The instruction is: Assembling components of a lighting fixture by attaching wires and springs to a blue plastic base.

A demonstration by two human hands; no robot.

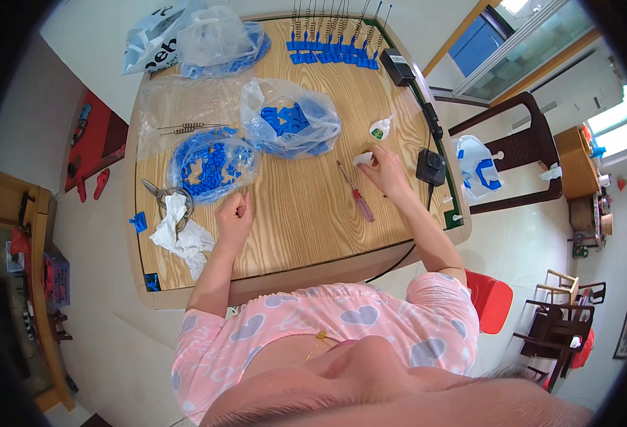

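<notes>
My left hand (pixel 235 217) rests near the table's middle with its fingers curled closed; whatever it may hold is hidden. To its upper left lies a clear bag of small blue plastic parts (pixel 203 167). My right hand (pixel 386 173) pinches a small white piece (pixel 362 159) that looks like crumpled tissue. Just left of that hand lies a screwdriver (pixel 357 193) with a see-through reddish handle. Beyond it sits a small white bottle with a green label (pixel 379 129). A second clear bag (pixel 290 121) of larger blue parts lies between and beyond my hands.
Scissors (pixel 158 191) and crumpled white tissue (pixel 182 231) lie at the left. Coil springs (pixel 189 129) rest on a flat plastic sheet. Rows of blue parts with upright springs (pixel 333 51) stand at the far edge. Black adapters (pixel 431 168) line the right edge, beside a chair (pixel 520 153).
</notes>
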